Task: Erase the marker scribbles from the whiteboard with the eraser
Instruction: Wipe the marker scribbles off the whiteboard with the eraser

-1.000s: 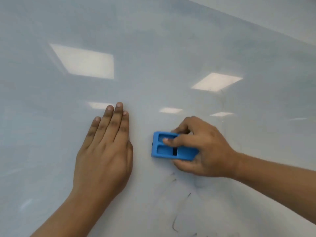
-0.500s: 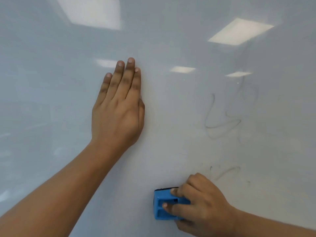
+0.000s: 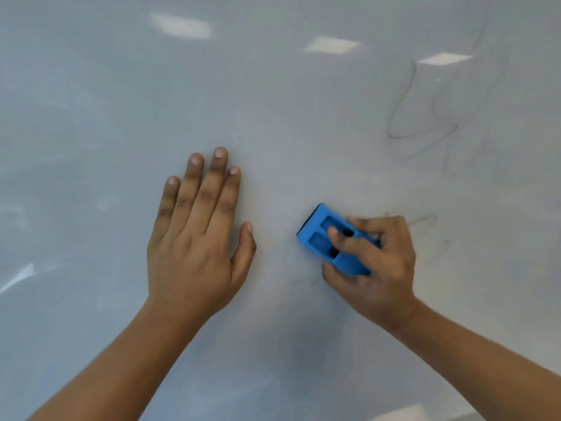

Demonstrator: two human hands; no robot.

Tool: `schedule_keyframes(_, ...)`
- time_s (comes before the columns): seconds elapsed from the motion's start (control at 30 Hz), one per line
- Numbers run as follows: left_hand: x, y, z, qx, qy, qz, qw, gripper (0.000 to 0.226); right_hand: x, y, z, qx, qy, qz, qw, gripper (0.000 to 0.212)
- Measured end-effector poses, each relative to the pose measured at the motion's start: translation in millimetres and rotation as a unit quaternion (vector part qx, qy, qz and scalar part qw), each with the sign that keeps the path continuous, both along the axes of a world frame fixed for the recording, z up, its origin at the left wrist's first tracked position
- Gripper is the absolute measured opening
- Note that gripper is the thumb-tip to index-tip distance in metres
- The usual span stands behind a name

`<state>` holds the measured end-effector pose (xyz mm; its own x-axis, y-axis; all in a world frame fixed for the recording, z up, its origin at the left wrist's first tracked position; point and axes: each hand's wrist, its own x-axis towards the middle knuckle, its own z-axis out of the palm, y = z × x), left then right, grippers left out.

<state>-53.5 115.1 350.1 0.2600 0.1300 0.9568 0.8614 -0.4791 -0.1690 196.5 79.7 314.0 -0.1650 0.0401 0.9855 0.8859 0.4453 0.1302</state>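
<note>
Eraser (image 3: 329, 240) sits clamped in the right hand (image 3: 376, 262), flat on the whiteboard (image 3: 91, 117), long axis running down-right. The largest scribble (image 3: 422, 117) lies up and right of the grip, nearer this hand; fainter marks sit just beside it. The left hand (image 3: 194, 238) lies flat, fingers apart, holding nothing. Since half a second ago, the eraser has travelled up and tilted.

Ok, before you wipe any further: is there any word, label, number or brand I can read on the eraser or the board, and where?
None can be read.
Eraser: plain blue back, no brand or label showing; part of it is hidden under the right hand.
Whiteboard: only loose marker scribbles at upper right and fainter marks right of the eraser; none forms a letter or a number.
Left hand: lies flat on the board, nothing written on it.
</note>
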Motion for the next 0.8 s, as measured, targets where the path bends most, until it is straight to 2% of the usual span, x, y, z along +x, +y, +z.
schedule_keyframes(0.13, 0, 10, -20, 0.02, 0.023, 0.044, 0.999, 0.067, -11, -10, -86, -0.077, -0.172, 0.003, 0.982, 0.023)
schedule_keyframes(0.2, -1, 13, -22, 0.027, 0.025, 0.052, 0.998, 0.068, -13, -14, -88, -0.093, -0.227, 0.003, 0.969, 0.012)
schedule_keyframes(0.27, -1, 13, -23, 0.025, 0.023, 0.052, 0.998, 0.068, -10, -18, -63, -0.079, -0.247, 0.0, 0.966, 0.008)
schedule_keyframes(0.33, 0, 12, -23, 0.025, 0.024, 0.051, 0.998, 0.068, -6, -19, -24, -0.046, -0.19, -0.028, 0.98, 0.019)
schedule_keyframes(0.4, 0, 13, -23, 0.027, 0.025, 0.055, 0.998, 0.066, -6, -16, 16, -0.017, -0.084, -0.063, 0.994, 0.031)
schedule_keyframes(0.47, 0, 13, -23, 0.028, 0.025, 0.055, 0.998, 0.062, -15, -10, 35, -0.007, 0.012, -0.059, 0.998, 0.035)
schedule_keyframes(0.5, 0, 13, -23, 0.028, 0.026, 0.052, 0.998, 0.061, -23, -8, 32, -0.007, 0.02, -0.043, 0.999, 0.035)
schedule_keyframes(0.57, -1, 12, -22, 0.024, 0.029, 0.045, 0.998, 0.059, -37, -9, 0, -0.025, -0.067, -0.005, 0.997, 0.03)
schedule_keyframes(0.67, -3, 12, -22, 0.015, 0.041, 0.037, 0.998, 0.064, -43, -16, -67, -0.084, -0.244, 0.001, 0.966, 0.018)
schedule_keyframes(0.73, -5, 12, -20, 0.018, 0.052, 0.036, 0.998, 0.066, -38, -16, -79, -0.11, -0.299, -0.007, 0.948, 0.018)
schedule_keyframes(0.8, -7, 12, -20, 0.022, 0.056, 0.044, 0.997, 0.068, -30, -17, -60, -0.104, -0.312, -0.009, 0.944, 0.019)
